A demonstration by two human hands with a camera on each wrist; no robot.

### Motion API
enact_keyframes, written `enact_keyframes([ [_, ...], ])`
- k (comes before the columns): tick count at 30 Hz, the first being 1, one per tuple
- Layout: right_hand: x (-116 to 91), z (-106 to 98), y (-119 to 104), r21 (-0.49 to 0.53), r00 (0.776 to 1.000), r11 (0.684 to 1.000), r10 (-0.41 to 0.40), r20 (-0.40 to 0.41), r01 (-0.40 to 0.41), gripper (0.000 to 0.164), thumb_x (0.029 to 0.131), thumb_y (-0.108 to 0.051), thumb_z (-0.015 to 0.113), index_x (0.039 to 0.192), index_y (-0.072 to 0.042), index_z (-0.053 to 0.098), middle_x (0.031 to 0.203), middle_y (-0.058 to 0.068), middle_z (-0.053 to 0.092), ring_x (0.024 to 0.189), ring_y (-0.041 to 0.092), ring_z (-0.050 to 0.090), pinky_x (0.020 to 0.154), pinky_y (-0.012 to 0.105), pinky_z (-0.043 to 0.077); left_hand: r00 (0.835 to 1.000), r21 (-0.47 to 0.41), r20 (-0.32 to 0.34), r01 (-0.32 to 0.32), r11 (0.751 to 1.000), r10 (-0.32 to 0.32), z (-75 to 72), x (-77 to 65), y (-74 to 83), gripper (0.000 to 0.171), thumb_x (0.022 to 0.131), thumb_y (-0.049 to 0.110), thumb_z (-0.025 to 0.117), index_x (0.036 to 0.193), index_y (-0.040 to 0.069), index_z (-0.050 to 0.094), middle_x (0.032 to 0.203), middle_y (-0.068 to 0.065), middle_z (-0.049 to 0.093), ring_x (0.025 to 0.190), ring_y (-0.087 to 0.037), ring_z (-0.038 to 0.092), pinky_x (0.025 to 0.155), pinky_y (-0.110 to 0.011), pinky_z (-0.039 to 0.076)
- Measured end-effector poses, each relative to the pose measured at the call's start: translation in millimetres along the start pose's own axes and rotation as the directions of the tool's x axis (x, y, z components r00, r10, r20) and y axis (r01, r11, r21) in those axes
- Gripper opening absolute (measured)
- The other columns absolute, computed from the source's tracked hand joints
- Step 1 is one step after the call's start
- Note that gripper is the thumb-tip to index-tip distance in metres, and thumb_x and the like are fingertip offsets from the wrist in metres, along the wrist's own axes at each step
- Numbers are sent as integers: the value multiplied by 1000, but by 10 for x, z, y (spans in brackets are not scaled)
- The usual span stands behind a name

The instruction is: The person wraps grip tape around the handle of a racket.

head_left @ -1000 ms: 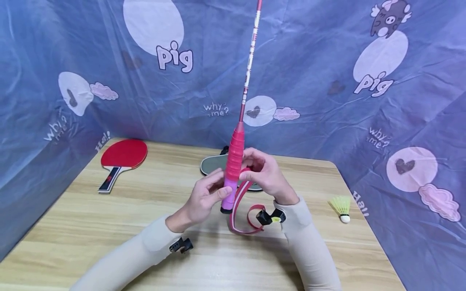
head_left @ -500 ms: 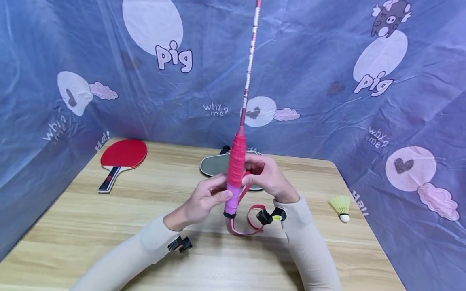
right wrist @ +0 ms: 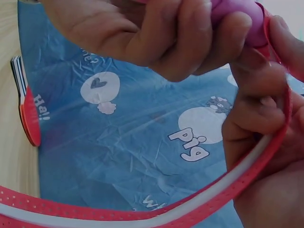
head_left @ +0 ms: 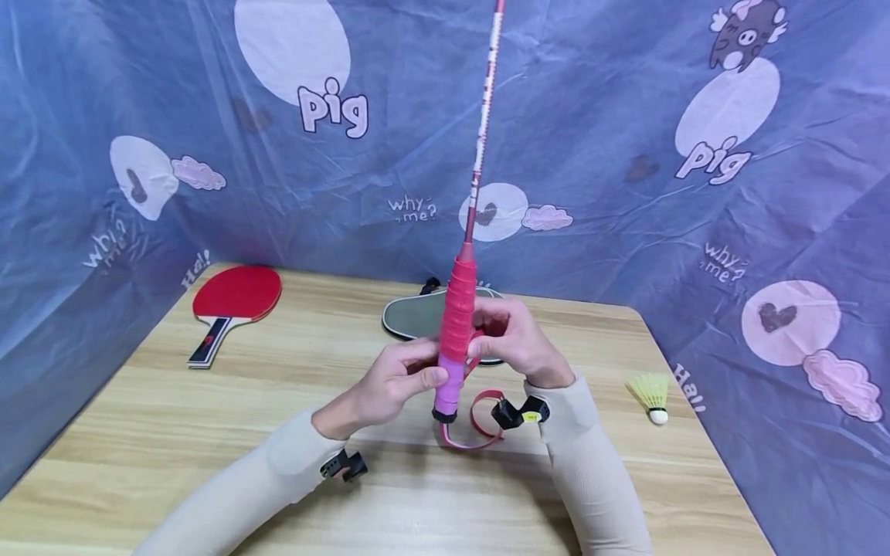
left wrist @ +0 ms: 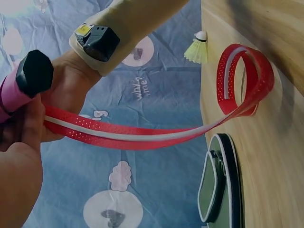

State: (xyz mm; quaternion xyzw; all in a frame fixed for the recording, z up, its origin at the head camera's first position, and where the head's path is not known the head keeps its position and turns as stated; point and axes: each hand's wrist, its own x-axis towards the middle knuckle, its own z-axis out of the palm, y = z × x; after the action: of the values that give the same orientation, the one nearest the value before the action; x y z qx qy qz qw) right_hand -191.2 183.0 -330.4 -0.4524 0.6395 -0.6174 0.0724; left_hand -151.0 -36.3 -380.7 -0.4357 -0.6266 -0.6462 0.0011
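A badminton racket (head_left: 459,309) stands nearly upright between my hands, its handle wound in red over most of its length, with purple below and a black butt cap. My left hand (head_left: 396,384) grips the purple part near the bottom. Close beside the wound part, my right hand (head_left: 511,341) pinches a red perforated grip tape (right wrist: 256,161) with a white centre strip. From there the tape hangs down and curls in a loop onto the table, as the left wrist view shows. The racket head lies above the head view, out of sight.
A red table tennis bat (head_left: 238,295) lies at the back left of the wooden table (head_left: 278,432). Behind the racket is a dark green zipped case (head_left: 413,315). A yellow shuttlecock (head_left: 652,398) rests near the right edge. Blue printed cloth (head_left: 591,139) walls in the table.
The racket has shifted slightly right and down, its butt cap lower than before. Both hands keep their holds, and the right hand has dropped a little with the tape.
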Motion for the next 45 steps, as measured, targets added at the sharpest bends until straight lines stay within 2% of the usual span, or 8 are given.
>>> enact_keyframes([
  [8,31,22,24,-44,991,999,-31,-129,25,36,86,-36,81,119,-22,70,85,-11,69,71,3,60,60,19,51,980,63,-176,106,992,-93,54,33,32,27,99,16,65,118,-3,64,110,-22,68,98,-8,66,91,-26,59],
  [15,61,116,45,-221,968,974,-98,-232,45,45,87,-26,78,113,8,63,72,-6,54,61,7,48,48,21,38,960,222,-281,84,971,-19,105,31,38,18,92,7,72,109,3,68,96,-10,68,85,-11,66,78,-27,62],
  [20,67,158,66,-280,959,959,-119,-259,43,39,85,-15,75,113,8,63,69,-2,50,58,8,45,47,23,35,939,387,-338,79,918,62,124,36,31,23,83,14,84,100,7,70,91,-4,66,75,-10,63,65,-27,60],
  [24,53,163,72,-321,954,947,-119,-276,25,35,83,-10,74,113,5,65,69,-2,50,58,7,44,48,23,34,923,420,-382,121,900,54,145,35,31,32,79,16,88,103,8,68,86,-3,67,69,-8,62,61,-26,58],
  [29,45,167,63,-329,954,944,-107,-279,10,36,82,-5,75,114,5,66,75,-1,58,62,8,49,50,22,36,901,345,-434,159,925,7,169,24,23,38,77,9,88,109,7,66,80,-5,70,69,-8,64,65,-24,60],
  [33,59,159,42,-331,961,943,-113,-253,24,36,81,0,77,114,7,65,77,2,59,62,9,48,49,23,37,892,301,-452,133,944,18,176,19,26,33,78,6,86,106,5,67,80,-7,71,70,-8,64,67,-25,61],
  [39,62,141,13,-304,970,952,-116,-216,46,37,79,8,75,115,8,63,71,1,52,60,8,45,47,22,34,899,296,-430,57,953,80,169,9,32,25,81,4,82,102,1,69,81,-12,73,72,-8,66,68,-26,62],
  [45,40,125,15,-231,968,971,-109,-224,55,36,84,2,74,116,11,60,83,-1,61,65,8,51,50,20,39,916,285,-388,12,959,104,159,12,55,25,84,0,76,108,-1,70,87,-13,72,78,-8,68,72,-28,63],
])
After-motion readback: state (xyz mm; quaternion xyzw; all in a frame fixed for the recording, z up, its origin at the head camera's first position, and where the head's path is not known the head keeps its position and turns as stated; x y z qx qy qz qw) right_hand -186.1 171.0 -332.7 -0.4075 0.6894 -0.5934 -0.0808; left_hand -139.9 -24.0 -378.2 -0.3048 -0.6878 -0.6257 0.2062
